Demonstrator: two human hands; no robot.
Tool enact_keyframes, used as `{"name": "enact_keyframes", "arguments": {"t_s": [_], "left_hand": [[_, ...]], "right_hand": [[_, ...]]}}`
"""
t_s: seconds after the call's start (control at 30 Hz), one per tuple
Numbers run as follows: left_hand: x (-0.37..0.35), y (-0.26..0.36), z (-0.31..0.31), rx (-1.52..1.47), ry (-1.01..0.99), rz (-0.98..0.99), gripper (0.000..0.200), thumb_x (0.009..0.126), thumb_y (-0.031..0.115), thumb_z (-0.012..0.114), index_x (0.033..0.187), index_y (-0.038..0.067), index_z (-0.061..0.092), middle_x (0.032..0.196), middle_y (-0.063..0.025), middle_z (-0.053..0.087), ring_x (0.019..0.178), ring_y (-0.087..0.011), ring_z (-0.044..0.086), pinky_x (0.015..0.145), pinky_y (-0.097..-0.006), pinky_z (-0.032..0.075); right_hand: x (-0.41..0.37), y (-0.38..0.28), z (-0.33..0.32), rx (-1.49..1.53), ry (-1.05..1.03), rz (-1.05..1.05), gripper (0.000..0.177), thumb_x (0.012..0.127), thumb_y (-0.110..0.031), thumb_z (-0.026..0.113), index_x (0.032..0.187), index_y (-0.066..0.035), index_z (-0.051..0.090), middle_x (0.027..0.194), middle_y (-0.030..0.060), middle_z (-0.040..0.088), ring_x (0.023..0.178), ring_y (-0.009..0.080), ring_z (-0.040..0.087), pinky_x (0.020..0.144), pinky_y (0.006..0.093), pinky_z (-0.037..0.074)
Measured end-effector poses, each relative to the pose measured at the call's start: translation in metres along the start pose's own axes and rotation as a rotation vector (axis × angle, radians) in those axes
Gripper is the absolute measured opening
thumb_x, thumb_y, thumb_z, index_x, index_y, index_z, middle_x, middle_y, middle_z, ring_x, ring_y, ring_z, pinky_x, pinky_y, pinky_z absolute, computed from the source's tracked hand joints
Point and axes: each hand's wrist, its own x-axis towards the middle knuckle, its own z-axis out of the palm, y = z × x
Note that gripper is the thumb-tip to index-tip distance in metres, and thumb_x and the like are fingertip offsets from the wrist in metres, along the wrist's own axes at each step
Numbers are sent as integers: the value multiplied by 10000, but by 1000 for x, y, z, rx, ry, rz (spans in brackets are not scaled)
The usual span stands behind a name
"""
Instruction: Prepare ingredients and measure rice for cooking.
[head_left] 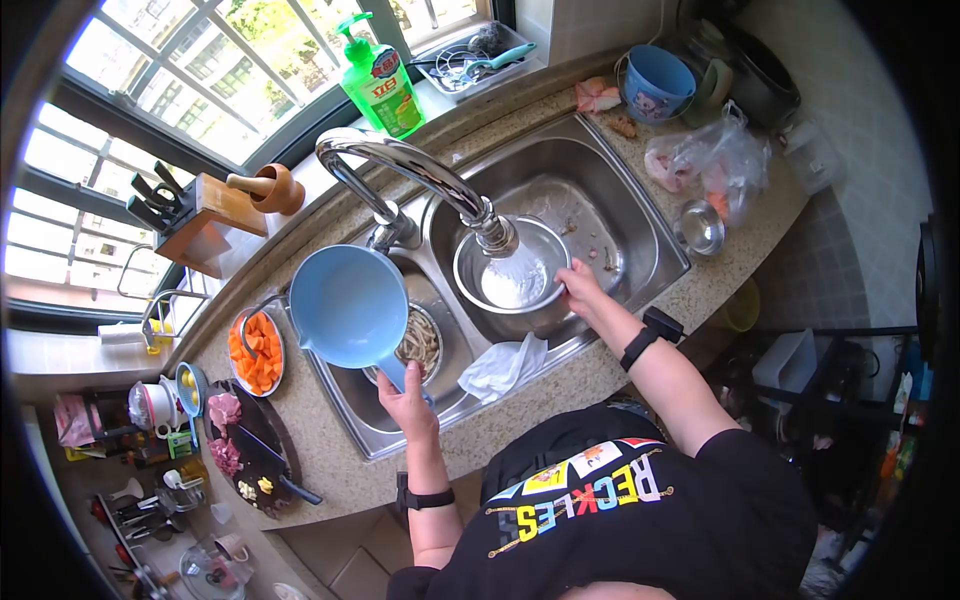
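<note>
My left hand [408,402] is closed around the handle of a light blue water dipper [345,300], held over the left sink basin. The dipper's inside shows no contents. My right hand [583,288] grips the rim of a round metal bowl [468,285] in the right basin. Directly above the bowl is the chrome faucet [425,180], with water running from it into the bowl. Partly hidden below the dipper, a metal bowl with pale strips [420,342] sits in the left basin. A white cloth [504,366] lies over the front edge of the sink.
Diced orange pieces fill a plate [256,355] on the left counter, near a cutting board [288,440] with meat and a knife. A green soap bottle [383,80] and knife block [208,225] line the window side. A blue cup [660,85] and plastic bag [725,165] stand right.
</note>
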Motion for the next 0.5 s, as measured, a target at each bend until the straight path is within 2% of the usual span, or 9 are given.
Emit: {"name": "enact_keyframes", "arguments": {"t_s": [0.07, 0.1, 0.17, 0.23, 0.3, 0.33, 0.4, 0.5], "left_hand": [[-2, 2, 4, 2, -4, -3, 168, 830, 42, 622, 977, -4, 554, 860, -37, 589, 736, -113, 570, 680, -248, 471], [-3, 3, 6, 27, 0, 12, 160, 843, 54, 606, 983, 4, 548, 837, -39, 596, 720, -112, 575, 663, -247, 472], [-3, 1, 7, 50, 3, 27, 152, 856, 67, 591, 989, 11, 542, 814, -41, 602, 705, -111, 581, 647, -246, 474], [-4, -5, 4, 69, 0, 41, 153, 855, 66, 591, 991, 13, 545, 827, -41, 605, 706, -111, 582, 649, -248, 475], [-6, -6, 6, 60, -5, 33, 151, 855, 67, 590, 988, 12, 544, 818, -42, 606, 702, -111, 580, 645, -247, 472], [-7, -6, 8, 57, 1, 25, 149, 854, 68, 589, 985, 12, 543, 808, -43, 606, 699, -111, 579, 642, -247, 469], [-6, -5, 11, 49, 0, 19, 144, 855, 71, 586, 978, 11, 542, 793, -45, 606, 689, -110, 573, 636, -246, 464], [-6, 0, 15, 56, -3, 10, 134, 856, 79, 582, 962, 9, 539, 765, -47, 605, 669, -110, 559, 624, -245, 452]], "right_hand": [[-16, 2, -9, 182, -119, 225, 243, 686, 69, 510, 870, -81, 560, 690, 15, 549, 556, 142, 521, 527, 293, 479], [-22, -1, -15, 185, -117, 227, 243, 686, 69, 510, 870, -81, 560, 690, 15, 549, 556, 142, 521, 527, 293, 479], [-28, -8, -34, 300, -58, 372, 269, 679, 80, 499, 872, -103, 538, 677, 14, 521, 538, 145, 507, 525, 288, 481], [-17, -10, -39, 356, -80, 365, 310, 675, 86, 503, 904, -121, 522, 703, 19, 524, 553, 135, 502, 512, 280, 466], [-20, -30, -26, 325, -10, 212, 257, 685, 80, 536, 833, -129, 515, 714, 3, 526, 564, 111, 488, 508, 272, 429], [-10, -19, -24, 368, -49, 181, 262, 690, 89, 547, 825, -134, 513, 667, 1, 514, 525, 116, 481, 490, 272, 426], [2, 4, -18, 371, -61, 199, 261, 692, 93, 548, 815, -134, 510, 651, 0, 509, 508, 117, 472, 483, 270, 425], [-8, 4, -7, 353, -54, 204, 243, 692, 87, 550, 786, -131, 500, 638, -6, 495, 500, 118, 455, 482, 263, 429]]}}
